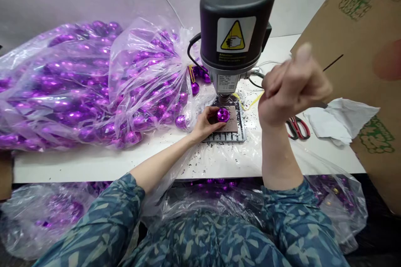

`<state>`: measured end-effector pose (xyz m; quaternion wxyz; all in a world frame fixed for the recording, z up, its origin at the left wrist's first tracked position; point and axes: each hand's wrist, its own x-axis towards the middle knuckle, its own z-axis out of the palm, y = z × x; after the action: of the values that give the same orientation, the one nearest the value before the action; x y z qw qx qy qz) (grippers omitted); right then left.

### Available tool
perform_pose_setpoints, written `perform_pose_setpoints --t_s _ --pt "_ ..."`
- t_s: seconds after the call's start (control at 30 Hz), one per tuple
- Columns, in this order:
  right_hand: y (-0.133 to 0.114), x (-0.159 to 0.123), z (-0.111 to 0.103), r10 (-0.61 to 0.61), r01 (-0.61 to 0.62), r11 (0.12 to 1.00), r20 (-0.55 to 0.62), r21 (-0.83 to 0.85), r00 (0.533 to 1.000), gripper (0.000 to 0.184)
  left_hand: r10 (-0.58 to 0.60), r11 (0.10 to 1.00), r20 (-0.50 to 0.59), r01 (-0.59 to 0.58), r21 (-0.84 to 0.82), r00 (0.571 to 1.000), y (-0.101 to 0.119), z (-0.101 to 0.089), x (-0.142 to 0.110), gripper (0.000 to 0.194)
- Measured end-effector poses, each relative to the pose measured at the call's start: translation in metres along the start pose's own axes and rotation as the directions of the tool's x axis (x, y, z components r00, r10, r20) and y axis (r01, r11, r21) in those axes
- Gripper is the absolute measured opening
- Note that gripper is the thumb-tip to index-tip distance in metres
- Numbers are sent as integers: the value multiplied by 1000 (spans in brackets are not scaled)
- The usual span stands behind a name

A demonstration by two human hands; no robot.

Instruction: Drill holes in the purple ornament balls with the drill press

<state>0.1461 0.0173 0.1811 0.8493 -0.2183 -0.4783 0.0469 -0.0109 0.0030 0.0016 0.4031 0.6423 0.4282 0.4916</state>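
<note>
My left hand [208,124] pinches a shiny purple bauble [223,115] between thumb and fingers. The bauble rests on a brown board [232,124] over a slotted metal base, directly beneath the spindle [223,98] of a black bench machine [236,12]. Raised at the machine's right side, my right hand [293,85] is closed in a fist. What it grips, if anything, is hidden; a thin dark rod [333,62] sticks out beyond it.
Clear plastic bags of purple baubles [87,87] fill the left side of the white table [94,164]. Red-handled scissors [298,128], crumpled white paper [340,119] and a tall cardboard box [366,21] are at right. Dark flecks litter the tabletop. More bagged baubles [59,212] lie below.
</note>
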Motion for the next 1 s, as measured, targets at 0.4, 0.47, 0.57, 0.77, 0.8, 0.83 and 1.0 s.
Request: perform_pose_setpoints --t_s 0.4,0.47,0.57,0.77,0.8,0.83,1.0 --pt "8 60 33 232 -254 965 233 68 944 73 136 950 399 -233 206 907 77 -17 -65 35" --pt "6 59 34 237 -259 961 202 94 950 74 98 909 684 -345 234 723 93 -20 -83 37" --pt "2 57 36 256 -281 951 183 128 949 73 89 909 754 -363 206 651 97 -26 -75 35" --pt "4 57 34 202 -220 971 163 98 966 67 -25 735 155 -87 672 988 54 -51 60 34" --pt "6 57 33 188 -203 976 164 81 968 66 -88 633 81 -7 774 993 47 -55 82 40" --pt "7 57 33 175 -188 980 164 68 971 66 -141 529 30 50 847 990 40 -59 99 46" --pt "11 56 33 129 -137 990 146 44 981 67 -302 296 -1 95 950 953 25 -71 128 45"
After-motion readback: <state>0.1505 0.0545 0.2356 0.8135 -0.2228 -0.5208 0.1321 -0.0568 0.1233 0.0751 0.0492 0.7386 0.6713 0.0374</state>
